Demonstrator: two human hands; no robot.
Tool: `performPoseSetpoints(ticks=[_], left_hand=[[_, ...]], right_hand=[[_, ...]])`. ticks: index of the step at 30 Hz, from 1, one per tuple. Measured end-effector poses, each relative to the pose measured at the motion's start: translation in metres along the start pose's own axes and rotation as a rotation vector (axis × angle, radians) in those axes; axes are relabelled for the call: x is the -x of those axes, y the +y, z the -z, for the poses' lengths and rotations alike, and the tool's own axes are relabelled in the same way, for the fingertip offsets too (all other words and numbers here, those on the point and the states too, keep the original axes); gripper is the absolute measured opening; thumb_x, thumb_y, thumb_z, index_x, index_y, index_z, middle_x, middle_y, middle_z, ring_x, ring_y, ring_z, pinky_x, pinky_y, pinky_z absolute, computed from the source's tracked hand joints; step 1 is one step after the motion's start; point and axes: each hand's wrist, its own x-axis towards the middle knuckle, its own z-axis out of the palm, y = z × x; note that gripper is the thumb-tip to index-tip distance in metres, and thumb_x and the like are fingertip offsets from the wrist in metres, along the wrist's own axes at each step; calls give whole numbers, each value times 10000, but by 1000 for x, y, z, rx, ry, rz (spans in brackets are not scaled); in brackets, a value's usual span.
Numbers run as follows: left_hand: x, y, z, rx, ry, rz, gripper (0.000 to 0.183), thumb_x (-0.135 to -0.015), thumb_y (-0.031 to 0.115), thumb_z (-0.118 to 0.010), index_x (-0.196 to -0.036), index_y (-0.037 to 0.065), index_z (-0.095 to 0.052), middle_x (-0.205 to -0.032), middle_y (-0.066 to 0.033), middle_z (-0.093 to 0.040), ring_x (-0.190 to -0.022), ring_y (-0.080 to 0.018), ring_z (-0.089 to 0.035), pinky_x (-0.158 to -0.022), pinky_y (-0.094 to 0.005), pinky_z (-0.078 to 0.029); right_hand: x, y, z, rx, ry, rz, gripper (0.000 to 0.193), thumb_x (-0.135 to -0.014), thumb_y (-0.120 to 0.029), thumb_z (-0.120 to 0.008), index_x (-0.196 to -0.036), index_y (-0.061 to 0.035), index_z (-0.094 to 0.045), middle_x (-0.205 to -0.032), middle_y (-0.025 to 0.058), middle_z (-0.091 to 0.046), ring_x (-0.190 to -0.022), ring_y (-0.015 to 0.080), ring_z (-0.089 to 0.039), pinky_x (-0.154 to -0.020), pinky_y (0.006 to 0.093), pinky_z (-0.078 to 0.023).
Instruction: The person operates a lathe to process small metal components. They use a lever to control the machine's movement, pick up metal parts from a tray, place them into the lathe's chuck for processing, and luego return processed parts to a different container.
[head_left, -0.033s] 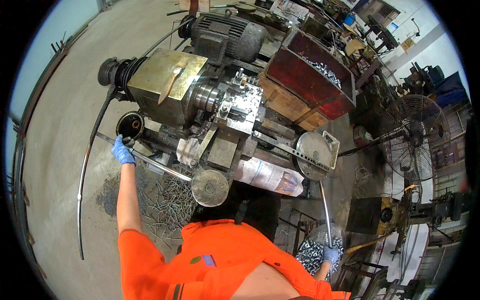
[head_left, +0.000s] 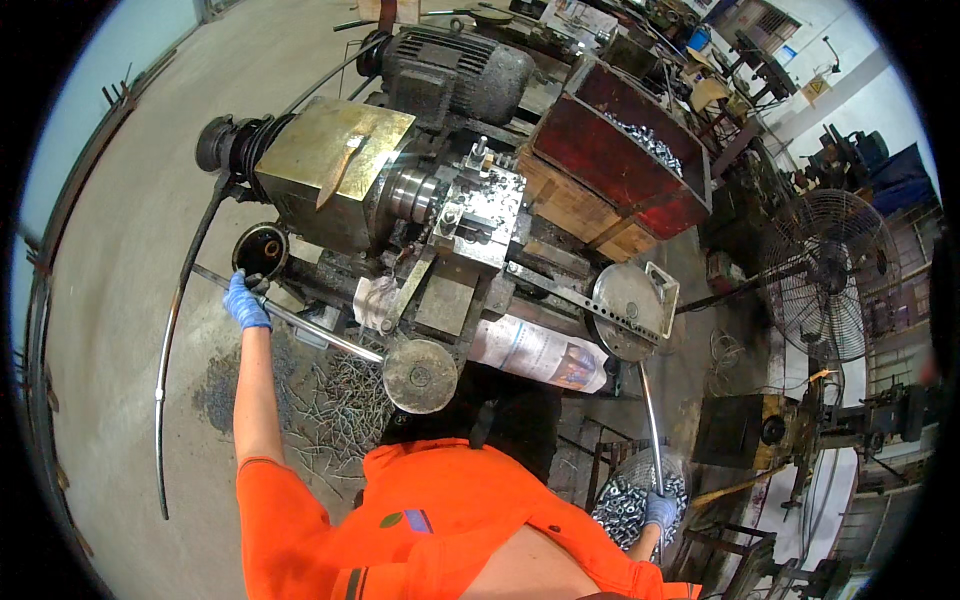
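Observation:
In a blue glove, my left hand is closed round the upper part of a shiny metal lever. That lever runs down to a round metal hub at the front of a lathe-like machine. My right hand, gloved too, grips a second long lever, which comes down from a larger metal disc. Between the two levers lies the machine's tool slide, facing a round spindle chuck. Whether a workpiece sits in the chuck I cannot tell.
A red bin of small metal parts stands on a wooden crate behind the slide. Below my right hand is a basket of shiny metal pieces. Metal shavings litter the floor at left. A large fan stands at right.

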Motion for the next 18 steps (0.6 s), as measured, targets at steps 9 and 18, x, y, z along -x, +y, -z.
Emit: performPoseSetpoints(ticks=[9,18], left_hand=[[0,1,1,13,-11,6,155,-807,114,-579,-828,-36,-549,-654,-166,-602,-465,-251,-572,-455,-336,-546],[1,1,2,14,-28,11,176,-809,130,-580,-837,-39,-542,-646,-165,-612,-446,-241,-571,-425,-319,-522]], right_hand=[[2,3,-4,-29,40,-48,422,-580,-300,-694,-879,-6,-654,-899,216,-643,-884,343,-614,-805,382,-470],[14,-1,-1,-18,93,-76,396,-596,-333,-709,-897,-80,-666,-902,176,-657,-863,340,-626,-781,402,-489]])
